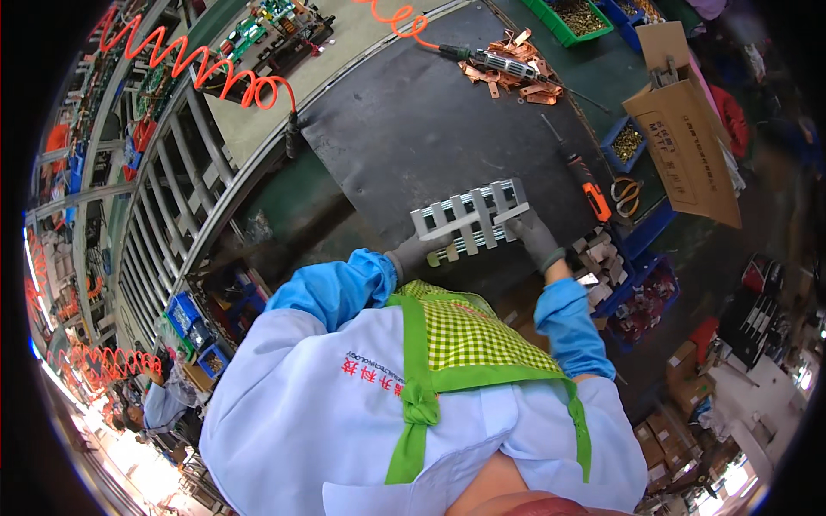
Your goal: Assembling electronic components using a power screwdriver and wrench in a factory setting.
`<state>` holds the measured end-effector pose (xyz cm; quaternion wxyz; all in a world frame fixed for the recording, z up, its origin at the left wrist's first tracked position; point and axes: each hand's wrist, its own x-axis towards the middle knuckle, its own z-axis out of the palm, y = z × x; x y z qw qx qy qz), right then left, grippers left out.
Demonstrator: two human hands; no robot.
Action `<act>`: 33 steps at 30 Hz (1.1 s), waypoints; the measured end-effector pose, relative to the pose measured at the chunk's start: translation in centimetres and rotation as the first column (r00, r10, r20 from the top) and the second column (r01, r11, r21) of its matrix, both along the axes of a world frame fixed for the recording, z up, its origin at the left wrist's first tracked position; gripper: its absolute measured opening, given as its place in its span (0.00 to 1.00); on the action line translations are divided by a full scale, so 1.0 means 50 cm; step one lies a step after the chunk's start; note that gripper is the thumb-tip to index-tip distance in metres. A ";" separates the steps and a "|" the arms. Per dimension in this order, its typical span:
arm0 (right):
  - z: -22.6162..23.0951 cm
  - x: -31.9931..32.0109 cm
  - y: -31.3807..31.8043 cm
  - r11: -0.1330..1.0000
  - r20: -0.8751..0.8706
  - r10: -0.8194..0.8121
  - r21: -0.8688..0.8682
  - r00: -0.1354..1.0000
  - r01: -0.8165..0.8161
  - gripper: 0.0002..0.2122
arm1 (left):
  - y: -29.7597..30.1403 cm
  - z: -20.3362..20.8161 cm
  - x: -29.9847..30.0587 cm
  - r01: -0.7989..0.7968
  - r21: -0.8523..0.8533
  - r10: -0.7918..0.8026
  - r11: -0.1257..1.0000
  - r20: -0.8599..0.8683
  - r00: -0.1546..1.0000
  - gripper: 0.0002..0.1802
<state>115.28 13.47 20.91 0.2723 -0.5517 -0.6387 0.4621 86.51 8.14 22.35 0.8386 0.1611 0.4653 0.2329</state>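
Note:
A silvery metal part with several cross slats and a long strip across them point(471, 218) is at the near edge of the dark work mat point(379, 129). My left hand point(419, 251), in a grey glove, is closed on its left end. At the other end my right hand point(535, 239), gloved alike, grips the part near the end of the strip. The palms and some fingertips are hidden. Just right of my right hand lies a pile of small grey metal pieces point(600, 262).
Farther off are copper pieces point(544, 93) with a pneumatic screwdriver point(503, 64) on them. At right are an orange-handled tool point(594, 193), scissors point(626, 196), a blue screw bin point(624, 144), a green bin point(559, 30) and a cardboard box point(684, 142). A roller conveyor point(176, 185) runs left.

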 end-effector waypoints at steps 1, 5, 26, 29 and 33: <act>-0.013 -0.010 -0.004 1.000 -0.006 -0.020 -0.002 1.000 0.020 0.21 | 0.025 0.027 0.010 -0.049 0.088 0.051 0.995 -0.025 0.998 0.33; 0.007 -0.053 -0.032 0.882 -0.162 -0.439 -0.265 0.884 0.389 0.20 | 0.156 0.001 -0.027 0.317 0.481 -0.076 0.817 -0.454 0.888 0.28; 0.139 0.007 -0.152 0.598 -0.129 -0.094 -0.800 0.987 -0.048 0.29 | 0.043 0.027 -0.171 0.442 -0.022 -0.426 0.897 -0.318 0.847 0.31; 0.037 0.179 -0.091 0.934 0.265 -0.205 -0.235 0.942 0.269 0.29 | 0.103 0.082 -0.154 0.554 -0.118 -0.550 0.824 -0.403 0.731 0.32; 0.075 0.194 0.054 0.958 0.631 -0.144 -0.104 0.763 0.267 0.29 | 0.091 0.062 -0.153 0.382 0.062 -0.359 0.922 -0.231 0.904 0.31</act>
